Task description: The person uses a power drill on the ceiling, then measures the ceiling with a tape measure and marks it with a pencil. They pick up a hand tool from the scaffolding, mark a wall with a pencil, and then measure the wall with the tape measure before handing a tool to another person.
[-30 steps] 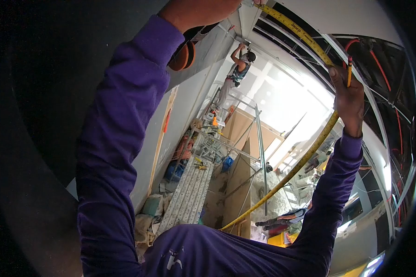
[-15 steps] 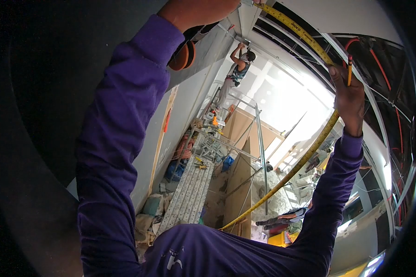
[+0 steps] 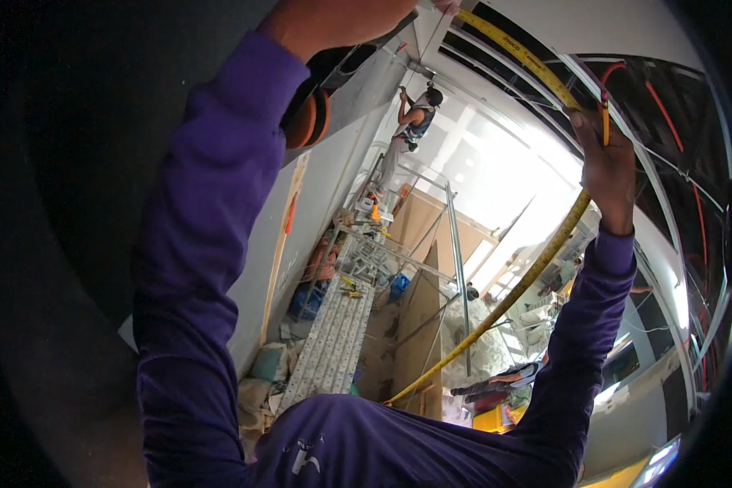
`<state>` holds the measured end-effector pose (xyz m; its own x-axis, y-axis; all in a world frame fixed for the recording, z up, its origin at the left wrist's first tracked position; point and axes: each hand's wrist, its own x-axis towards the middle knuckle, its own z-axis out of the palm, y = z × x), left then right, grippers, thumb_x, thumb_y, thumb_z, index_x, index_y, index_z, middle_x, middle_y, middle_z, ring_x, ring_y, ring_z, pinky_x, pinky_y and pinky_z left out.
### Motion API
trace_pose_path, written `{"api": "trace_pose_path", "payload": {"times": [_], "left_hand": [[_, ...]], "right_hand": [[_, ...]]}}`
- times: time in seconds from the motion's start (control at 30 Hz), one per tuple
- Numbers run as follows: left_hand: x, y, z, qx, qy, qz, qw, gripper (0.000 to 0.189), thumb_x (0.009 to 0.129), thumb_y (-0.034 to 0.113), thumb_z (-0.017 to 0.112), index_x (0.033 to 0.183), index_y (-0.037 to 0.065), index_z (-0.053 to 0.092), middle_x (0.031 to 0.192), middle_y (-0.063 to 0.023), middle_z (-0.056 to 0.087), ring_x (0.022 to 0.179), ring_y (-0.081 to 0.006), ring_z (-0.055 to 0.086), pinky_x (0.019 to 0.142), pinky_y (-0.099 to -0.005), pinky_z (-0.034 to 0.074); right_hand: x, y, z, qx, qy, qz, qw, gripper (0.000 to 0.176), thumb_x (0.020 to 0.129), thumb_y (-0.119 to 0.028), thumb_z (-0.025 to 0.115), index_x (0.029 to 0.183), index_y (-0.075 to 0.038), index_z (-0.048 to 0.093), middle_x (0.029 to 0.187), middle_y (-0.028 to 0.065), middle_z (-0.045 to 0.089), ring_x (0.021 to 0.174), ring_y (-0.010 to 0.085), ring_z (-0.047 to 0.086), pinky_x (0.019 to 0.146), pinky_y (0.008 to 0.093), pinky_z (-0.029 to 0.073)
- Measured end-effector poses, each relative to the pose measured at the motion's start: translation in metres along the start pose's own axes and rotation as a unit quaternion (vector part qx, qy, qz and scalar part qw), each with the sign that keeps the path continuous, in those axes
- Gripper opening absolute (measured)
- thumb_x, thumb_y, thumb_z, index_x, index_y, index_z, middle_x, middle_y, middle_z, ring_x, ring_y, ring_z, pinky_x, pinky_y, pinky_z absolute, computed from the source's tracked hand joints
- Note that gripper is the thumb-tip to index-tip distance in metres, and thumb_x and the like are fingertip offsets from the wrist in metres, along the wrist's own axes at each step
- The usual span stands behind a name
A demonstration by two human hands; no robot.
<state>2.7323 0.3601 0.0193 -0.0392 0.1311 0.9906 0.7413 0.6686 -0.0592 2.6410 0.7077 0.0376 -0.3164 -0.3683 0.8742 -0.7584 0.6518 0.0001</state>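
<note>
A long yellow tape measure blade (image 3: 516, 50) stretches between my two raised hands under the ceiling. My right hand (image 3: 607, 167) is closed around it at the upper right, thumb along the blade. A pencil (image 3: 605, 122) stands upright between the same hand's fingers. Below that hand the blade curves down and left to my lap, where its case is hidden. My left hand (image 3: 342, 23) is at the top edge, mostly cut off. Its fingertips show beside the blade's far end and appear to pinch it.
Below lies a perforated metal scaffold plank (image 3: 325, 342) with tools and metal parts on it. Scaffold tubes (image 3: 457, 244) rise beside it. A co-worker (image 3: 415, 122) stands at the far wall, arms raised. Metal ceiling framing (image 3: 651, 163) and red conduit (image 3: 665, 118) run at right.
Both hands have shifted slightly left in view, the tape still stretched between them. The co-worker's arms are a little lower and the body leans more to the left.
</note>
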Motion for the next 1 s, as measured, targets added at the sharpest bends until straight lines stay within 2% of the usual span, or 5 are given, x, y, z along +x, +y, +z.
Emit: {"api": "trace_pose_path", "payload": {"times": [0.07,0.33,0.57,0.87,1.0], "left_hand": [[-0.003,0.007,0.000,0.033,-0.032,-0.005,0.999,0.032,0.095,0.024,0.055,0.089,-0.004,0.069,0.078,-0.0120,0.068,0.071,-0.0184,0.063,0.067,-0.0311,0.049],[-0.021,0.021,0.018,-0.024,-0.089,-0.148,0.985,0.029,0.095,0.027,0.056,0.091,0.003,0.073,0.073,-0.0067,0.066,0.066,-0.0120,0.055,0.061,-0.0294,0.045],[-0.045,0.006,0.047,0.002,-0.182,-0.105,0.978,0.030,0.101,0.029,0.052,0.090,0.004,0.064,0.070,-0.0018,0.055,0.063,-0.0082,0.050,0.062,-0.0249,0.043],[-0.078,0.032,0.071,-0.066,-0.129,-0.188,0.971,0.021,0.098,0.016,0.056,0.088,-0.001,0.064,0.073,-0.0029,0.059,0.059,-0.0063,0.048,0.055,-0.0235,0.037],[-0.090,0.035,0.078,-0.072,-0.153,-0.235,0.957,0.021,0.098,0.016,0.056,0.089,-0.002,0.063,0.078,-0.0038,0.060,0.060,-0.0062,0.049,0.055,-0.0234,0.039]], "right_hand": [[-0.006,-0.011,0.006,-0.006,0.015,0.000,1.000,0.039,0.096,-0.044,0.061,0.111,-0.010,0.072,0.052,-0.0006,0.046,0.041,0.0051,0.041,0.040,0.0253,0.034],[-0.076,0.057,0.043,0.065,-0.015,0.154,0.986,0.032,0.102,-0.033,0.053,0.110,-0.007,0.070,0.057,-0.0044,0.044,0.048,0.0061,0.048,0.046,0.0256,0.040],[-0.223,0.143,0.118,0.172,-0.093,0.227,0.954,0.025,0.102,-0.020,0.053,0.110,0.002,0.062,0.092,0.0096,0.068,0.079,0.0147,0.063,0.073,0.0277,0.051],[-0.407,0.144,0.210,0.467,-0.008,0.318,0.825,0.021,0.099,-0.015,0.058,0.114,-0.001,0.061,0.112,0.0117,0.063,0.086,0.0157,0.063,0.071,0.0325,0.053],[-0.539,0.152,0.270,0.352,-0.140,0.379,0.845,0.034,0.096,-0.029,0.060,0.118,-0.004,0.062,0.099,0.0126,0.065,0.081,0.0190,0.063,0.069,0.0354,0.052]]}}
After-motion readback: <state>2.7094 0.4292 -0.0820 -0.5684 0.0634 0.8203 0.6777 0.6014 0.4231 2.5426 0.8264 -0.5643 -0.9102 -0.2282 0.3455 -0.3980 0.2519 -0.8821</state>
